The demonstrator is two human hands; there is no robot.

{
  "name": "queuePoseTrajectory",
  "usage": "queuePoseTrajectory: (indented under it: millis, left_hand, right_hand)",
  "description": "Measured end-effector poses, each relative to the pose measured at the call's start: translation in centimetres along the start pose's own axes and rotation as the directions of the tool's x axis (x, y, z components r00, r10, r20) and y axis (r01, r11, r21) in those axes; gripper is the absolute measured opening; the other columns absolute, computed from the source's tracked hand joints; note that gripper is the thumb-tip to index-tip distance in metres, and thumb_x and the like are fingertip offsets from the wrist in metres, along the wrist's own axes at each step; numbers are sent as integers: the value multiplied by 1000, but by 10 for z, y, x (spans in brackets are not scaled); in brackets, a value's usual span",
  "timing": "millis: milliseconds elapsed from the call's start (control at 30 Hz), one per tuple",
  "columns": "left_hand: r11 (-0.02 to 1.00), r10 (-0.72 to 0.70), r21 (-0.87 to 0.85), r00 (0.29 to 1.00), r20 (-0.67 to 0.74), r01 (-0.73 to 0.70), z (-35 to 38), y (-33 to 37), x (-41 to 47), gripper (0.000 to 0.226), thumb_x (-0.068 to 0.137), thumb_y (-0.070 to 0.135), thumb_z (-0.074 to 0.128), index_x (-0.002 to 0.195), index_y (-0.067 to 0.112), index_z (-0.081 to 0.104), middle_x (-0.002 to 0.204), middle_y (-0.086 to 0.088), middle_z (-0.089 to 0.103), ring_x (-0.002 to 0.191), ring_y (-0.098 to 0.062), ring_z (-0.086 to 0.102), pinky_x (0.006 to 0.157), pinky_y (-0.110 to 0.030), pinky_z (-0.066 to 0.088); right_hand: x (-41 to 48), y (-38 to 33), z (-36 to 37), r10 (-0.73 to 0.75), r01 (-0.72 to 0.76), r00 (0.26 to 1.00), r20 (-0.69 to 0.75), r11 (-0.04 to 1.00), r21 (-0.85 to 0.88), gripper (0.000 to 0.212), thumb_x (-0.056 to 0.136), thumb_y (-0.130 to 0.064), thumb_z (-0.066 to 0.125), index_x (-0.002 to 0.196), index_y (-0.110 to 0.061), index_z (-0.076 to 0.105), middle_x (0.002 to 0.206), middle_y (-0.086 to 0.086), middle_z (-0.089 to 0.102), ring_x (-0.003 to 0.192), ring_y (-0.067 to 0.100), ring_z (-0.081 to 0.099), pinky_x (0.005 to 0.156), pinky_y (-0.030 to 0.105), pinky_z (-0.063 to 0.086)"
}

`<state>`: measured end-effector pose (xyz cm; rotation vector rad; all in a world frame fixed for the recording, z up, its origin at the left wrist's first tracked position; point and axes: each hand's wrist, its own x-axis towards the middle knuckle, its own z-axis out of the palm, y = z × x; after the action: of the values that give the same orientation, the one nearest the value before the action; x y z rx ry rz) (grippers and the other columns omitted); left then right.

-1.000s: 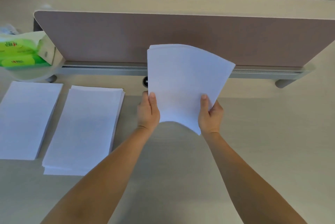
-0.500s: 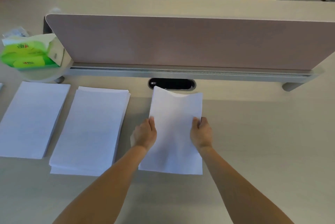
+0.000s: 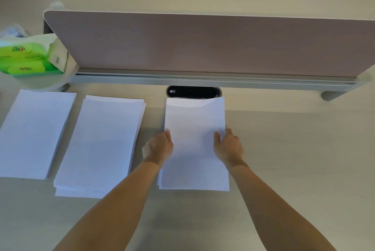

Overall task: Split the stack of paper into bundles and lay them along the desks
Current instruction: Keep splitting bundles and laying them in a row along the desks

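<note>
A thin bundle of white paper [image 3: 194, 126] lies on the desk [image 3: 294, 159] just in front of the cable port. My left hand [image 3: 160, 147] grips its left edge, thumb on top. My right hand [image 3: 228, 146] grips its right edge, thumb on the sheet. The top sheet's far edge curls up a little. Two more bundles lie to the left: a thicker one [image 3: 101, 145] beside my left arm and another [image 3: 34, 133] at the far left.
A pink divider screen [image 3: 213, 43] on a grey rail runs across the desk behind the paper. A black oval cable port [image 3: 192, 92] sits under it. A green tissue pack [image 3: 26, 59] stands at the back left. Office chair bases show beyond the far desk.
The bundle was held up and curved in the air a second ago. It has come down flat onto the desk, and both hands still hold its sides.
</note>
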<state>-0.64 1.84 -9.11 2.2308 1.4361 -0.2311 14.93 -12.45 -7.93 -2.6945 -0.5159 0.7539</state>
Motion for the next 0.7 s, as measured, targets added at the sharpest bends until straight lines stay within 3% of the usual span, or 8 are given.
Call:
queuePoseTrajectory:
  millis: [200,300,367,467,567,700]
  left_hand:
    - [999,-6,52,1000,16,5,-8,-9,-2,67,99,53,15,53,17,48,63,-6,60,68,-24,64,66,-35,58]
    - [999,-10,47,1000,6,9,-26,-17,-7,68,98,54,16,74,10,63,89,-12,67,88,-33,63,80,-39,53]
    - [997,-62,56,998,4,61,-40,-29,-7,71,96,57,14,99,10,66,107,-16,66,104,-38,59,88,-44,47]
    - [992,-120,43,992,-49,122,-64,-59,-13,66,97,56,18,108,7,61,111,-19,64,107,-39,58,87,-43,47]
    - [986,-163,-67,973,-162,154,-84,-102,-24,56,97,52,31,113,6,59,116,-19,59,112,-38,54,93,-45,46]
    - [959,-254,-181,944,-212,218,-100,-174,-27,55,92,47,50,124,3,55,123,-24,55,118,-41,50,98,-49,45]
  right_hand:
    - [-1,-5,-20,16,-16,1000,-1,973,-232,55,99,-51,35,126,-5,48,119,17,61,109,37,61,82,39,47]
    - [-8,-16,-30,-23,26,1000,17,972,-232,51,99,-49,36,122,-5,51,116,16,62,106,36,62,78,37,47]
    - [-19,-33,-31,-95,109,991,96,981,-158,47,99,-48,38,119,-9,54,114,13,62,104,33,61,78,35,47]
    - [-40,-67,-17,-153,145,950,274,988,51,42,97,-50,41,109,-14,60,105,6,65,93,26,61,75,32,47]
    - [-64,-104,14,-186,84,905,382,960,269,45,91,-54,48,90,-13,66,90,7,72,84,26,70,81,42,58]
    - [-97,-149,59,-139,-92,878,459,890,447,30,87,-46,62,77,-18,68,66,3,66,65,21,64,75,36,57]
